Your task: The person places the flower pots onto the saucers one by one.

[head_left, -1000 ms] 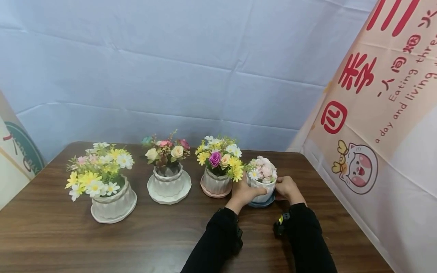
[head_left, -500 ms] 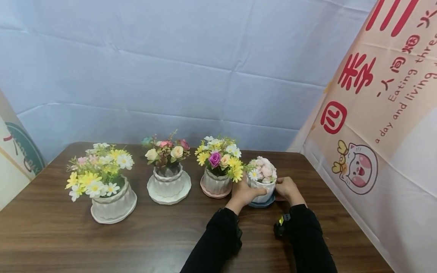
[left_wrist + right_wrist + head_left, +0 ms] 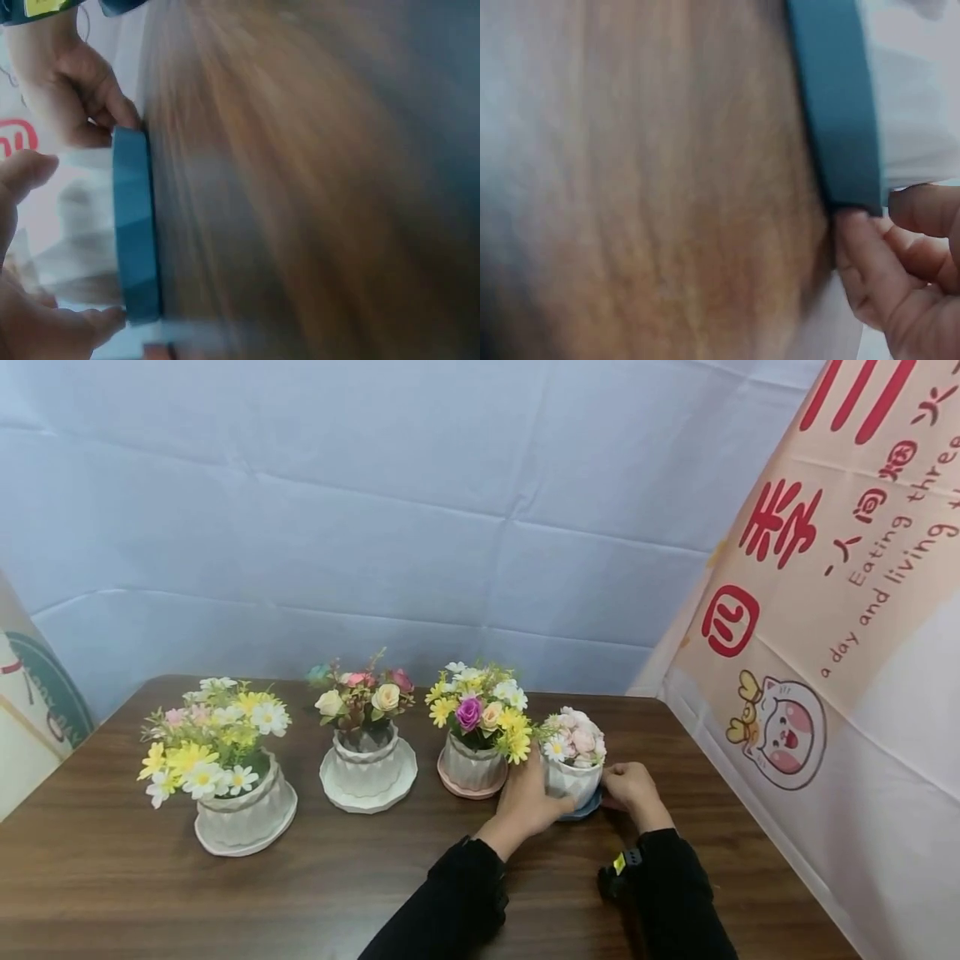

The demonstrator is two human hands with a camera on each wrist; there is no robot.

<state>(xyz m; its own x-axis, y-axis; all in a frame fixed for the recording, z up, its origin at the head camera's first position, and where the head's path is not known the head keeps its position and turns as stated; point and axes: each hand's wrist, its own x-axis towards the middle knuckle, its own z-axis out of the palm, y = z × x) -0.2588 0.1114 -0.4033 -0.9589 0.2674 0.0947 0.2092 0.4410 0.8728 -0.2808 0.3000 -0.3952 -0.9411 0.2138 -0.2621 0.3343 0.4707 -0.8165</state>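
Note:
A white flower pot (image 3: 567,781) holding pale pink blooms and a daisy stands on a blue saucer (image 3: 583,810) at the right of the table. My left hand (image 3: 522,802) curves round the pot's left side, its thumb across the front near the base. In the left wrist view one fingertip is right at the blue saucer's edge (image 3: 137,225). My right hand (image 3: 630,789) pinches the saucer's right rim, thumb above and fingers under the edge in the right wrist view. Most left fingers are hidden behind the pot.
Left of my hands stand a pot of yellow and purple flowers (image 3: 474,764) on a pink saucer, a rose pot (image 3: 367,768) on a white saucer and a daisy pot (image 3: 238,814). A pale cloth (image 3: 337,510) hangs behind; a printed banner (image 3: 787,635) hangs right.
My left hand and forearm have shifted left and nearer to me, its thumb lower on the pot. My right hand has come slightly nearer. The view has shifted a little.

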